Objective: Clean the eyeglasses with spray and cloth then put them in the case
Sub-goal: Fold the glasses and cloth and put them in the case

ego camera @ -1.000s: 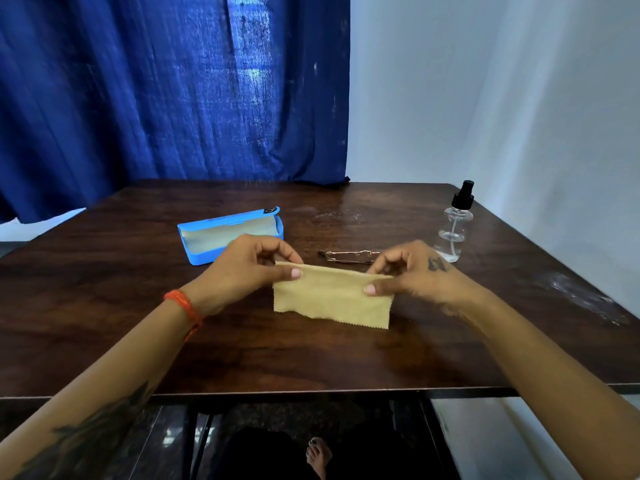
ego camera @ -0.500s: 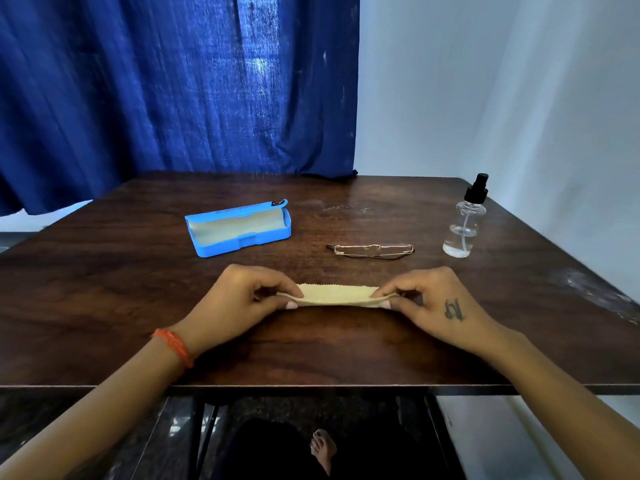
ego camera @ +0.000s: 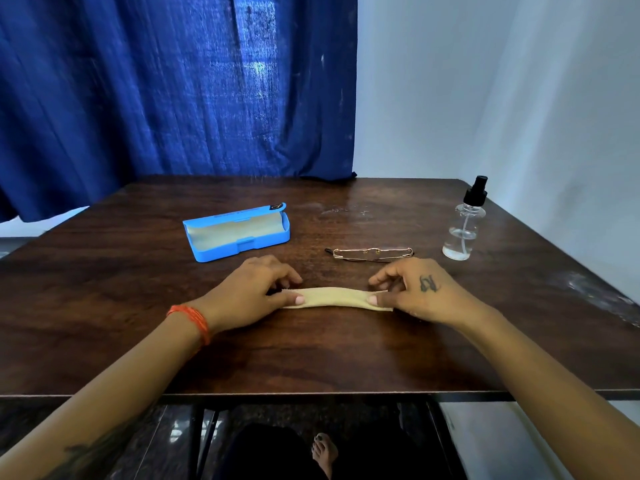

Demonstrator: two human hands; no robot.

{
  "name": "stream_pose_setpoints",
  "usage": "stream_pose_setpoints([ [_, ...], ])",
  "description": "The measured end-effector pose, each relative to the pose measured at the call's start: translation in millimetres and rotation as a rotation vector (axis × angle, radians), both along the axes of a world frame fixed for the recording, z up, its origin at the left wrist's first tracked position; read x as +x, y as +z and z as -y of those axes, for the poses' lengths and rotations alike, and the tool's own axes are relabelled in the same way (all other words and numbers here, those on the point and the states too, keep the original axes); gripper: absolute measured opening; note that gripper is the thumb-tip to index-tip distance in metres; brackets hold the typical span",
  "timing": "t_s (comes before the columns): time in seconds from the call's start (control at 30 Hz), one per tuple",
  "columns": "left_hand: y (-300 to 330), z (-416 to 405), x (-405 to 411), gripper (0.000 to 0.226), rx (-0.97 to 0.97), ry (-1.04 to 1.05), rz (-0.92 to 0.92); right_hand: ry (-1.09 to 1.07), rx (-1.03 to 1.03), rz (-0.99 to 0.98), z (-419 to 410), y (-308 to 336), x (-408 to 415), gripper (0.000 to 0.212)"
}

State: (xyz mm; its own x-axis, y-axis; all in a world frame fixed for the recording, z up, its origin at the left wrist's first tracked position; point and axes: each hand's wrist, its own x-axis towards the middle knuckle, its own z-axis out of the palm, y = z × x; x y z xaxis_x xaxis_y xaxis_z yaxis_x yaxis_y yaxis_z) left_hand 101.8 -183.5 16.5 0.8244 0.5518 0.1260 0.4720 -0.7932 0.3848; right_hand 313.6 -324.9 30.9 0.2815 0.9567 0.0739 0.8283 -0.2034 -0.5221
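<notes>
A yellow cleaning cloth, folded into a narrow strip, lies on the dark wooden table. My left hand pinches its left end and my right hand pinches its right end. Just behind the hands lie the folded thin-framed eyeglasses. An open blue glasses case with a pale lining sits at the back left. The clear spray bottle with a black nozzle stands upright at the right.
A blue curtain hangs behind the table and a white wall lies to the right. The table's near edge runs under my forearms. A bare foot shows on the floor below.
The cloth was held up as an open sheet a second ago; now it is folded into a narrow strip and rests on the table. Both hands have come down with it.
</notes>
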Motion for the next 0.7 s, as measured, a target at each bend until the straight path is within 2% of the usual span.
stream_pose_setpoints([
  [0.13,0.0,2.6,0.2,0.012,-0.021,-0.007,-0.016,0.034,-0.085,0.042,-2.0,4.2,-5.9,0.011],
  [0.27,-1.2,5.2,-6.2,0.01,-0.165,0.024,0.177,0.062,-0.021,0.023,-1.2,6.0,-5.8,0.01],
  [0.33,-0.7,6.0,-13.1,0.008,-0.352,0.069,0.353,0.049,0.075,-0.122,-3.9,8.4,-8.1,0.009],
  [0.4,0.3,4.8,-21.2,0.007,-0.546,0.112,0.539,0.038,0.16,-0.372,-11.3,12.4,-14.2,0.009],
  [0.43,0.9,2.7,-25.4,0.007,-0.582,0.14,0.611,0.029,0.192,-0.469,-16.9,13.8,-17.7,0.01],
  [0.57,5.0,-12.7,-41.2,0.012,-0.519,0.278,0.794,-0.051,0.321,-0.62,-52.9,16.8,-35.0,0.012],
  [0.7,8.1,-35.1,-53.5,0.015,-0.243,0.428,0.797,-0.119,0.4,-0.568,-98.2,13.0,-54.4,0.016],
])
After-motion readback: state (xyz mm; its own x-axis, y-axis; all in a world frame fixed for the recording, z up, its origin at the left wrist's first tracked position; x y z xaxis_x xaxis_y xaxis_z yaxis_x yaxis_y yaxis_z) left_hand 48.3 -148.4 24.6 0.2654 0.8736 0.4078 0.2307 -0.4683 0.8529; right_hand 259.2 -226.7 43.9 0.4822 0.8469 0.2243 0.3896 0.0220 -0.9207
